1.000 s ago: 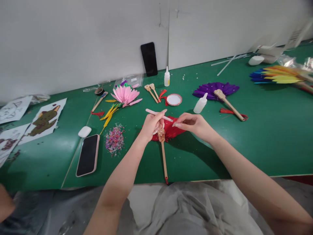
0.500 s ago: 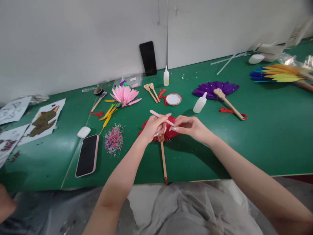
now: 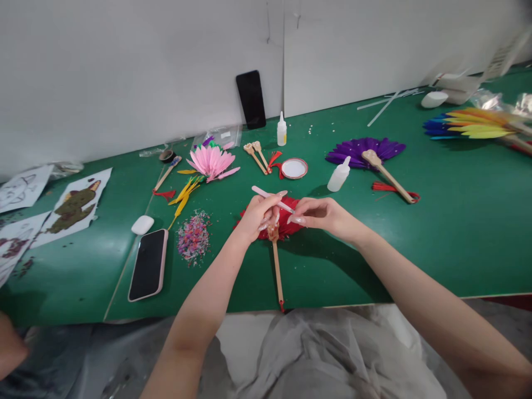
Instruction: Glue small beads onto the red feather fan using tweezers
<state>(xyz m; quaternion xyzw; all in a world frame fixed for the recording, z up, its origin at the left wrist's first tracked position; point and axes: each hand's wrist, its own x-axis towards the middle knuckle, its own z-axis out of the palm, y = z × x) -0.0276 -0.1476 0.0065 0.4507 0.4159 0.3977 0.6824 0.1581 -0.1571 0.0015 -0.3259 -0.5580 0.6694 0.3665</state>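
My left hand (image 3: 260,216) is closed around a slim pale pink pen-like stick (image 3: 262,192), slanted down to the right. The stick's lower tip meets the fingertips of my right hand (image 3: 319,215), which are pinched together; anything tiny between them is too small to make out. Both hands hover over a red feather fan (image 3: 286,224), whose feathers they partly cover. Its wooden handle (image 3: 277,271) points toward me and ends in a red cord near the table edge. A white squeeze bottle (image 3: 339,176) stands tilted-looking beyond my right hand.
Left of the hands are a pile of colourful bits (image 3: 193,238), a phone (image 3: 147,265) and a white case (image 3: 142,224). Behind lie pink feathers (image 3: 211,160), a small white dish (image 3: 295,168) and another bottle (image 3: 282,132). A purple feather fan (image 3: 384,151) lies to the right.
My left hand and the pink stick have shifted very slightly left. The right hand keeps its pinch at the stick's tip, and the things on the table stay in place.
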